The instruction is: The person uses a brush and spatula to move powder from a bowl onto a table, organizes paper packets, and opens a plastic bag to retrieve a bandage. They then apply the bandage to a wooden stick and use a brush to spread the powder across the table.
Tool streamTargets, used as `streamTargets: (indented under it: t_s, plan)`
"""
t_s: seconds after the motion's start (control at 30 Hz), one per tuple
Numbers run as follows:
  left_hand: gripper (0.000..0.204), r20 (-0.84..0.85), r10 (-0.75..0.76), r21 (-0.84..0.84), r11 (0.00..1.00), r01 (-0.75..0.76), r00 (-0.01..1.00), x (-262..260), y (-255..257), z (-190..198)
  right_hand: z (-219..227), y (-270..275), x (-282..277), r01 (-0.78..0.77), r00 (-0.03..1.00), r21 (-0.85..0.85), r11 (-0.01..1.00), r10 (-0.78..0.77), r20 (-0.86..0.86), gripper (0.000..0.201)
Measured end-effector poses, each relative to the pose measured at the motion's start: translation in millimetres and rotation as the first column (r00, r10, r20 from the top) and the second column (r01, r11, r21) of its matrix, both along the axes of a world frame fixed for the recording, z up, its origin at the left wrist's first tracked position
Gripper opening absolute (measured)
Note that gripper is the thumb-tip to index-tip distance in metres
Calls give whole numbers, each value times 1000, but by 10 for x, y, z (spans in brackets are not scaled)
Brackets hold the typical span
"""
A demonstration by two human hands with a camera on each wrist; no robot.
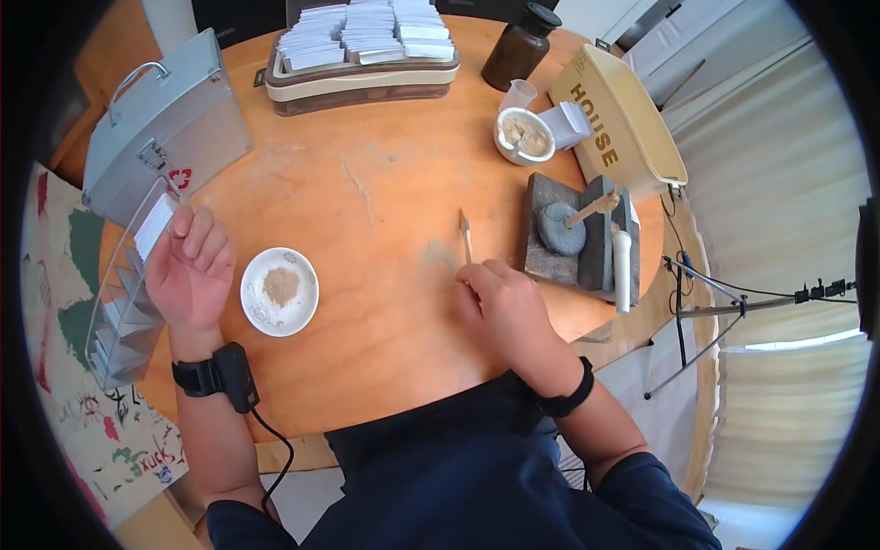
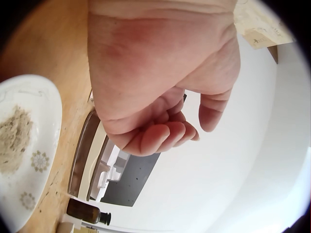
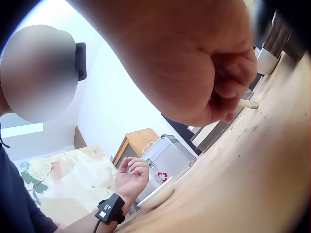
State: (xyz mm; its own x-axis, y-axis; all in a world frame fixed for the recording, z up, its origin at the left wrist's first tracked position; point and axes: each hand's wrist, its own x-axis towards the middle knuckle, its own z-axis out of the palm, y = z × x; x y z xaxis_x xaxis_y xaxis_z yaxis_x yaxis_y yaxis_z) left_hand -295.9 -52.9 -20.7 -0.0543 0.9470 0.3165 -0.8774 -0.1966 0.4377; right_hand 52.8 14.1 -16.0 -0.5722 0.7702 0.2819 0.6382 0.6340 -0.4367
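Note:
My right hand point(image 1: 507, 307) grips a small brush point(image 1: 467, 240), its thin end pointing away from me over the table. In the right wrist view the fingers are curled round it, and only the brush's pale end point(image 3: 249, 104) sticks out close to the tabletop. A faint grey powder smear point(image 1: 436, 254) lies just left of the brush. My left hand point(image 1: 192, 270) is held palm up with loosely bent fingers and nothing in it. To its right sits a white saucer point(image 1: 306, 307) with a little heap of beige powder point(image 1: 280, 286).
A stone slab with a round grinding stone point(image 1: 562, 229) and a white pestle point(image 1: 622, 275) stand right. Behind them are a white mortar point(image 1: 513, 151), a dark bottle point(image 1: 515, 55) and a yellow bin point(image 1: 632, 119). A metal case point(image 1: 174, 119), paper rack point(image 1: 119, 321) and packet box point(image 1: 367, 87) line the left and back.

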Motion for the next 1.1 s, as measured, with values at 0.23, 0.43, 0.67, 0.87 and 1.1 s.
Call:
streamTargets:
  t_s: [0.23, 0.43, 0.67, 0.87, 1.1]
  plan:
    - [15, 7, -8, -3, 1000, 9, 1000, 17, 14, -10, 9, 106, -30, 46, 999, 65, 997, -46, -7, 7]
    - [15, -8, 7, -12, 1000, -7, 1000, -4, 0, -23, -37, 357, -95, 208, 973, 184, 961, -223, 64, 3]
    - [14, -6, 19, -14, 1000, -19, 1000, -9, -15, -17, 28, 396, -124, 138, 982, 179, 974, -158, 102, 3]
    - [14, -16, 4, 2, 1000, -4, 1000, 15, 3, -3, 50, 478, -156, 47, 994, 78, 996, -54, 93, 4]
    - [14, -27, 12, 7, 1000, -12, 1000, 11, -5, 0, 7, 550, -184, 61, 994, 73, 996, -67, 92, 6]
